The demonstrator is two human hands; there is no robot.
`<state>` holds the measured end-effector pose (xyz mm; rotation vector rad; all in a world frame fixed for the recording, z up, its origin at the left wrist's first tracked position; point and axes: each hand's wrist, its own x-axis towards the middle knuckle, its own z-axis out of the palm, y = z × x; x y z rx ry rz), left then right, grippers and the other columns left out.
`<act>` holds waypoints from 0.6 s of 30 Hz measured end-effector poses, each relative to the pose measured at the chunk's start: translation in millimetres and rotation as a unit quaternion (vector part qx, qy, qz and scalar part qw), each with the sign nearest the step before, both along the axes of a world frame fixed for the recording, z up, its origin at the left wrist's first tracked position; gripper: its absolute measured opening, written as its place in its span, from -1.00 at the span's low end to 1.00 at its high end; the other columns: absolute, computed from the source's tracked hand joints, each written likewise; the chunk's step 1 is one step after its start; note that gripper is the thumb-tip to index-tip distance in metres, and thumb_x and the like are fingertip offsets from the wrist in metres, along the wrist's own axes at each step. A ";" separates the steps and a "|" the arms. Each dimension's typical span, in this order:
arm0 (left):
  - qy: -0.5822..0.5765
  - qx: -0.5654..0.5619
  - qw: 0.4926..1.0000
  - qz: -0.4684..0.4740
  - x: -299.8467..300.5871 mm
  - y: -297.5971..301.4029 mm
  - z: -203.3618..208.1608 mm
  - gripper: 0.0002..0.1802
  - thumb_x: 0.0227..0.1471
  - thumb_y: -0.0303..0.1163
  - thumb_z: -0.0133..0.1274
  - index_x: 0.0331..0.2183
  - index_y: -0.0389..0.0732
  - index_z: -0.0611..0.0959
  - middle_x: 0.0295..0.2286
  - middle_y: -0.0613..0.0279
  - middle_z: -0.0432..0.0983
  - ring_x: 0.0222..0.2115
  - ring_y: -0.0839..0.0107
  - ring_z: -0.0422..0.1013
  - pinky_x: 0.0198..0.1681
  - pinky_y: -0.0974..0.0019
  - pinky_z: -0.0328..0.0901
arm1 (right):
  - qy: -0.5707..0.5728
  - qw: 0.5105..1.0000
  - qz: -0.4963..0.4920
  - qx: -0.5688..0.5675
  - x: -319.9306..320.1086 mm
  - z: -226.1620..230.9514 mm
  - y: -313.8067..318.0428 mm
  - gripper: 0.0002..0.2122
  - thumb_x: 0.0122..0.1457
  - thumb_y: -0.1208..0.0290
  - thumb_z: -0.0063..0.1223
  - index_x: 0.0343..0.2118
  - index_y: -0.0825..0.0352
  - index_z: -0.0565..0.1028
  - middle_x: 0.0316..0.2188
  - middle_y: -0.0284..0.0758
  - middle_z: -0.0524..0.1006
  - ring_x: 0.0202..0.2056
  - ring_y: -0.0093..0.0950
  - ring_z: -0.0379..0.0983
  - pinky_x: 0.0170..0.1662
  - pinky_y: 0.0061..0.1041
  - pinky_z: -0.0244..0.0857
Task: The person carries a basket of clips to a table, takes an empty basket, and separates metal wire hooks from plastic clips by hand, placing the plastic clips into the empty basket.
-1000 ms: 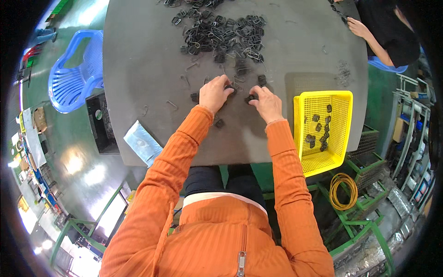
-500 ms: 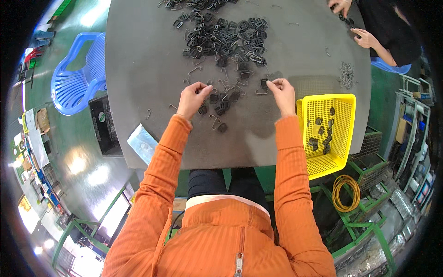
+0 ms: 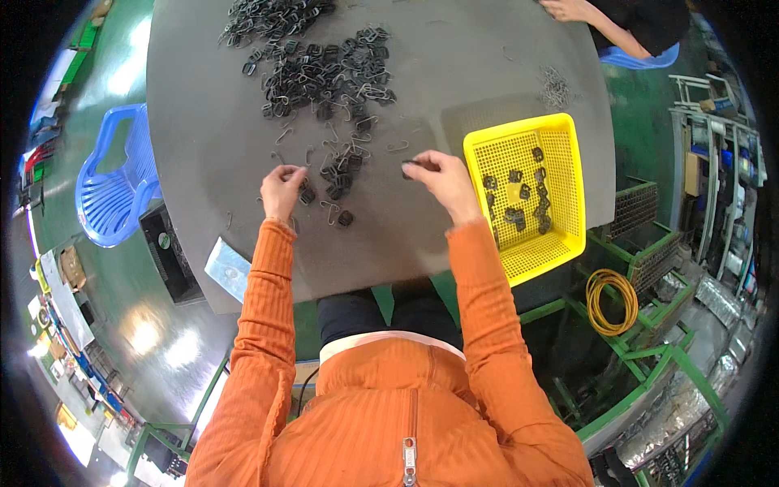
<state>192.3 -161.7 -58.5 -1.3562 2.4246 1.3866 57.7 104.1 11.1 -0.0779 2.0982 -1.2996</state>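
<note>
My right hand [image 3: 445, 185] pinches a small black plastic buckle [image 3: 407, 169] above the table, left of the yellow basket [image 3: 578, 195]. My left hand [image 3: 281, 191] has thumb and fingers pressed together; whether something small sits between them is hidden. Just beside those fingers lies a black buckle [image 3: 307, 193]. Between my hands is a small cluster of black buckles [image 3: 341, 174] with bent metal wire hooks around it. One wire hook [image 3: 398, 147] lies apart on the table, beyond my right hand. Several black buckles [image 3: 542, 199] rest inside the basket.
A large heap of black buckles and hooks [image 3: 324, 77] covers the far middle of the grey table [image 3: 454, 57]. Small metal pieces [image 3: 555, 88] lie at the far right, near another person's hand [image 3: 568, 10]. A blue-white packet [image 3: 227, 266] sits at the near left edge.
My view has shifted, so the table and basket appear further left and higher. My right hand has drawn the buckle nearer to me, away from the loose wire hook. My left hand stays pinched.
</note>
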 end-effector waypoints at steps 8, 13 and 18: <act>-0.143 -0.189 0.969 -0.075 -27.4 64.3 14.3 -0.51 -0.22 0.01 0.16 -0.37 -0.23 0.61 -0.43 0.10 0.54 -0.35 0.23 0.47 -0.27 0.25 0.31 | 0.077 0.971 -0.211 0.080 0.8 31.1 151.3 -0.76 -0.07 0.36 0.18 -0.37 0.40 0.50 -0.56 -0.35 0.44 -0.48 -0.56 0.36 -0.43 -0.56 0.22; -0.141 -0.142 0.977 -0.074 -25.6 58.5 -9.4 -0.51 -0.22 0.00 0.18 -0.36 -0.22 0.59 -0.51 0.18 0.52 -0.48 0.34 0.44 -0.39 0.31 0.29 | 0.358 0.847 -0.073 0.385 -2.8 33.4 142.5 -0.76 -0.02 0.33 0.08 -0.28 0.29 0.47 -0.37 -0.28 0.43 -0.28 -0.25 0.38 -0.26 -0.31 0.27; 0.033 0.340 0.936 0.081 2.2 26.6 13.9 -0.59 -0.18 -0.06 0.19 -0.57 -0.27 0.56 -0.70 0.35 0.36 -0.70 0.49 0.24 -0.62 0.39 0.11 | 0.359 0.925 0.080 0.096 15.3 26.9 26.2 -0.83 0.04 0.36 0.00 -0.29 0.21 0.43 -0.36 -0.30 0.43 -0.29 -0.31 0.42 -0.28 -0.35 0.30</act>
